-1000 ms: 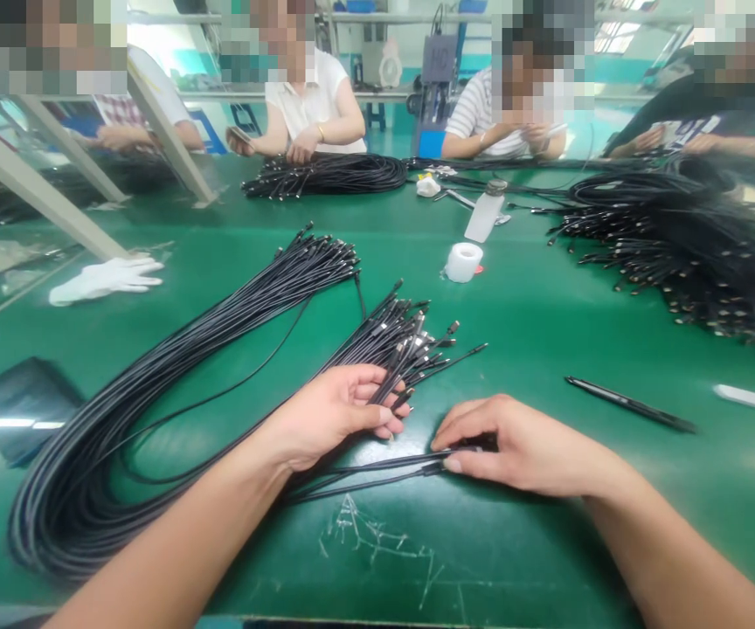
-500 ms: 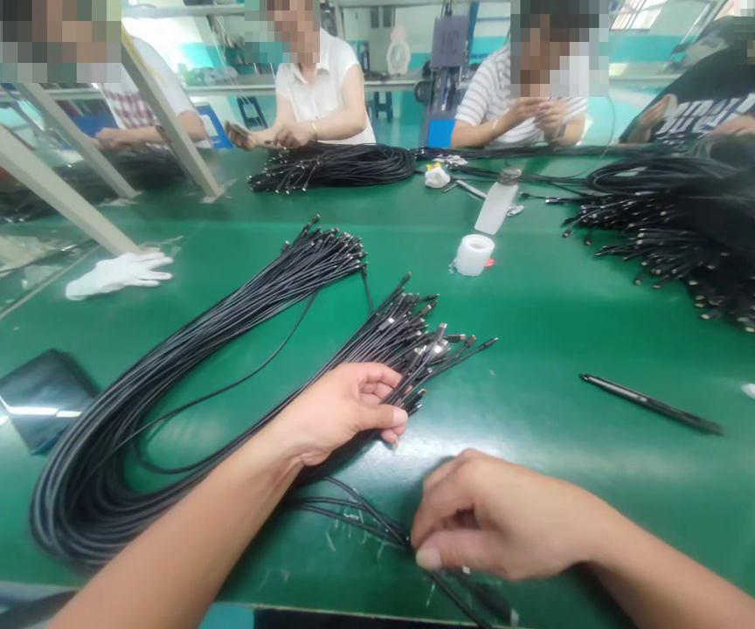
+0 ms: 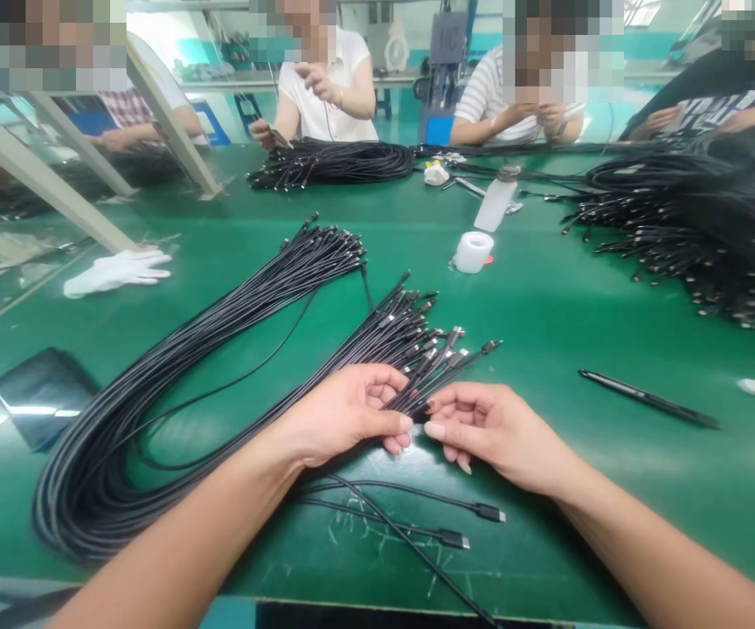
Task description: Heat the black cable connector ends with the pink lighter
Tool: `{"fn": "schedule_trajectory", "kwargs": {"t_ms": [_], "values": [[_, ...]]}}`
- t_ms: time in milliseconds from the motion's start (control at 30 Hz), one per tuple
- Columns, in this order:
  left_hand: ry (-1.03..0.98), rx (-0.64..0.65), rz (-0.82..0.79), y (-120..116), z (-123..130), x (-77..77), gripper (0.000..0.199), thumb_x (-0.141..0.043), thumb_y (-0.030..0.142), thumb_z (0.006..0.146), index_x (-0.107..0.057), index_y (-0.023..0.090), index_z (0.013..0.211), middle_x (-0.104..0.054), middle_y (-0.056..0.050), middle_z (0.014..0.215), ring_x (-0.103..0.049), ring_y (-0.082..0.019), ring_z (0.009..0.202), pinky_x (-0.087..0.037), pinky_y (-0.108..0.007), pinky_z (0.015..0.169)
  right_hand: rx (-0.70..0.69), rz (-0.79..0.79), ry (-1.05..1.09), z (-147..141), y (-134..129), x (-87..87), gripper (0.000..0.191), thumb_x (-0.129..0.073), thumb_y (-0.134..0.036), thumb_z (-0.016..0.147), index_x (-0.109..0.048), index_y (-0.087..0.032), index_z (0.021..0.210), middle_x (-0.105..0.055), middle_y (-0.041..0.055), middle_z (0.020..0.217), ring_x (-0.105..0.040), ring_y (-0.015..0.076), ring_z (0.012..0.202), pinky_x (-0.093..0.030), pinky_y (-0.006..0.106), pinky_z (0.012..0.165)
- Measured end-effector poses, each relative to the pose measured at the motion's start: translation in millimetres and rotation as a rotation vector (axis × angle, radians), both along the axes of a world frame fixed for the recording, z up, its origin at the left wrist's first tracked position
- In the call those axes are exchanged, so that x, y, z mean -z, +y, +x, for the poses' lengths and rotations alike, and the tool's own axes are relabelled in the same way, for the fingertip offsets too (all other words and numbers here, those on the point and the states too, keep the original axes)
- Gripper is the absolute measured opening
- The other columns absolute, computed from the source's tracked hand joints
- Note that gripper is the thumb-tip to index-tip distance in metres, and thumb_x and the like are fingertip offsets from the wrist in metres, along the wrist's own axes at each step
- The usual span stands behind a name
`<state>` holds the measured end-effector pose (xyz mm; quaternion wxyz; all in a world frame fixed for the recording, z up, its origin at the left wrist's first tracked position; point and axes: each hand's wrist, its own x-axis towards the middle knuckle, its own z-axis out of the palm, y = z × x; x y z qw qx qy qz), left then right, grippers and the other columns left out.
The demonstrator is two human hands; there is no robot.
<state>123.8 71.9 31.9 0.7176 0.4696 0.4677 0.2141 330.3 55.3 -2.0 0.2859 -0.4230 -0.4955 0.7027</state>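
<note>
A thick bundle of black cables (image 3: 174,349) curves in a U on the green table, its connector ends at centre. My left hand (image 3: 357,406) is closed around some cables near these ends. Close to its fingertips, my right hand (image 3: 482,428) pinches at a cable end; the thumb and forefinger hide most of it. Below the hands, loose cables with connectors (image 3: 453,538) lie on the table, and one runs off the front edge.
A black pen (image 3: 646,398) lies at right, a white tape roll (image 3: 474,252) and bottle (image 3: 496,203) beyond. At left are a white glove (image 3: 119,273) and dark flat object (image 3: 46,393). Across the table, people sit by cable piles (image 3: 711,227).
My right hand has let go of the lower loose cables and moved up beside my left hand. Their connectors now lie exposed. A person opposite has raised one hand.
</note>
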Motion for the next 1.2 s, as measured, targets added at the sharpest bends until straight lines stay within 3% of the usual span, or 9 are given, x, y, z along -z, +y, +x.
{"fn": "schedule_trajectory", "kwargs": {"t_ms": [200,467,733,967,1133,1200], "values": [[0.073,0.046,0.101,-4.5,3.8,1.6,0.031,-0.076,0.020,0.067,-0.058,0.014,0.092,-0.066,0.000,0.067,-0.059,-0.011,0.056,-0.050,-0.026,0.059,-0.030,-0.019,0.004,-5.1,-2.2,0.0,0.032,-0.082,-0.034,0.071,-0.066,-0.015,0.091,-0.064,-0.0014,0.065,-0.057,0.0079,0.052,-0.048,0.019,0.048],[0.341,0.081,0.412,-9.7,3.9,4.1,0.027,-0.068,0.015,0.067,-0.063,0.015,0.094,-0.064,0.000,0.078,-0.057,-0.014,0.068,-0.043,-0.023,0.058,-0.005,0.040,-0.041,-9.2,-6.9,2.3,0.029,-0.081,-0.035,0.072,-0.067,-0.016,0.089,-0.064,-0.0021,0.060,-0.058,0.0093,0.050,-0.050,0.020,0.049],[0.226,0.031,0.319,-5.7,0.7,3.9,0.026,-0.072,0.019,0.068,-0.063,0.014,0.093,-0.064,-0.002,0.082,-0.058,-0.016,0.076,-0.046,-0.026,0.068,0.013,0.113,-0.048,-10.4,-8.1,2.0,0.026,-0.075,-0.034,0.079,-0.068,-0.015,0.094,-0.067,0.0008,0.063,-0.061,0.0096,0.054,-0.052,0.021,0.054],[0.130,-0.070,0.351,0.6,-5.3,-4.5,0.015,-0.069,0.020,0.077,-0.062,0.013,0.088,-0.064,-0.001,0.084,-0.058,-0.013,0.079,-0.044,-0.025,0.074,-0.014,0.131,-0.060,-9.6,-8.2,1.8,0.021,-0.068,-0.034,0.085,-0.066,-0.013,0.091,-0.066,0.0018,0.066,-0.061,0.0101,0.058,-0.052,0.022,0.057],[0.180,-0.120,0.412,3.5,-6.6,-2.0,0.012,-0.066,0.017,0.077,-0.061,0.014,0.087,-0.063,0.000,0.082,-0.058,-0.012,0.076,-0.044,-0.024,0.072,-0.119,0.126,-0.136,-3.1,-9.0,-2.6,0.023,-0.060,-0.036,0.090,-0.066,-0.014,0.085,-0.066,0.0032,0.074,-0.058,0.0100,0.058,-0.047,0.021,0.052],[0.218,-0.124,0.432,4.1,-6.4,-0.8,0.013,-0.067,0.019,0.076,-0.060,0.014,0.086,-0.064,0.000,0.083,-0.058,-0.013,0.076,-0.045,-0.025,0.072,-0.205,0.225,-0.250,-0.7,-8.8,-4.2,0.022,-0.060,-0.034,0.090,-0.068,-0.015,0.081,-0.064,0.0020,0.070,-0.055,0.0098,0.057,-0.043,0.021,0.052]]}}
